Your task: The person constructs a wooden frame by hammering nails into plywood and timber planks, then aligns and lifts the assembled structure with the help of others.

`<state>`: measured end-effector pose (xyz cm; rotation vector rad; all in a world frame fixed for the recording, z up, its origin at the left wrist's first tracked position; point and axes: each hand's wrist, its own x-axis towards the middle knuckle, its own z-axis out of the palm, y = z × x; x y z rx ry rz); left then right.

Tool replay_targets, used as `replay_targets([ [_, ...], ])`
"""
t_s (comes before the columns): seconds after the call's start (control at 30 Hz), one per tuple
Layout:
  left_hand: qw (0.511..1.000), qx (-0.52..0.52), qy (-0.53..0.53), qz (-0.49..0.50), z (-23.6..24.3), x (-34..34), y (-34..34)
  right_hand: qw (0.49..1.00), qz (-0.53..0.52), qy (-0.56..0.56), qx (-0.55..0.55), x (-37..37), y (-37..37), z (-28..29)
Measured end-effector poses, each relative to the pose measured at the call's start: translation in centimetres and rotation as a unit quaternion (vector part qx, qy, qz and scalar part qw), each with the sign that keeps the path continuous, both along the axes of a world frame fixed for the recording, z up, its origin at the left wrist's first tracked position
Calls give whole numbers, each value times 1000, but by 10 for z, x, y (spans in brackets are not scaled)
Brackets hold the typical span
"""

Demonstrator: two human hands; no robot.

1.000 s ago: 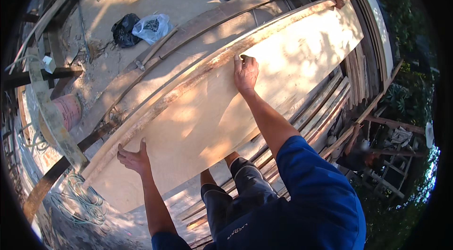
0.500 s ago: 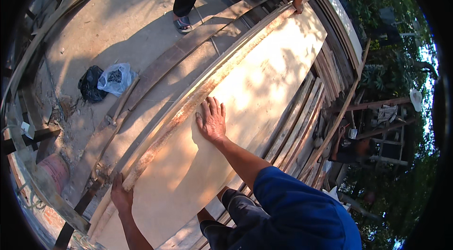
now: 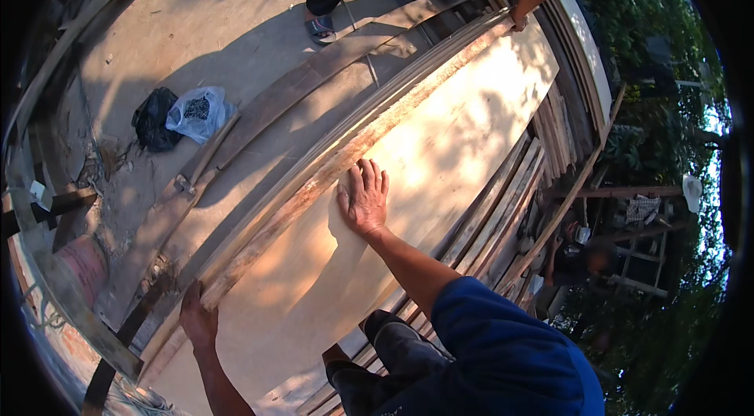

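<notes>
A long pale wooden panel [image 3: 440,145] stretches from near my body to the far right, with a rough-edged wooden strip [image 3: 330,164] along its left edge. My left hand [image 3: 199,320] is closed around the near end of this strip; some of its fingers are hidden beyond the edge. Flat on the panel, beside the strip, rests my right hand [image 3: 365,200] with its fingers stretched out. At the far end another person's hand [image 3: 518,20] holds the corner of the strip and panel.
A clear plastic bag [image 3: 206,127] with small dark pieces and a black bag [image 3: 154,119] sit on the ground at left. Nearby lies a long curved board [image 3: 302,86]. Stacked planks [image 3: 491,219] run along the panel's right side. A pinkish bucket [image 3: 81,267] stands at lower left.
The whole view has shifted a little, so the far person and the bags appear higher and further right. Both my hands keep their places on the strip and panel.
</notes>
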<state>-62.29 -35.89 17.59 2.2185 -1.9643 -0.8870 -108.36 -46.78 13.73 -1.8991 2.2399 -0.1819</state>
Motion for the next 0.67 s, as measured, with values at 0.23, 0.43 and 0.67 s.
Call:
replay_targets([
  [0.23,999,26,-41,24,0,24,-4,998,25,-3,-49,10,-2,-4],
  [0.43,999,8,-41,-35,-2,29,-13,992,43,23,-116,11,10,-10],
  [0.67,997,50,-51,-7,5,26,1,991,67,22,-111,7,10,-24],
])
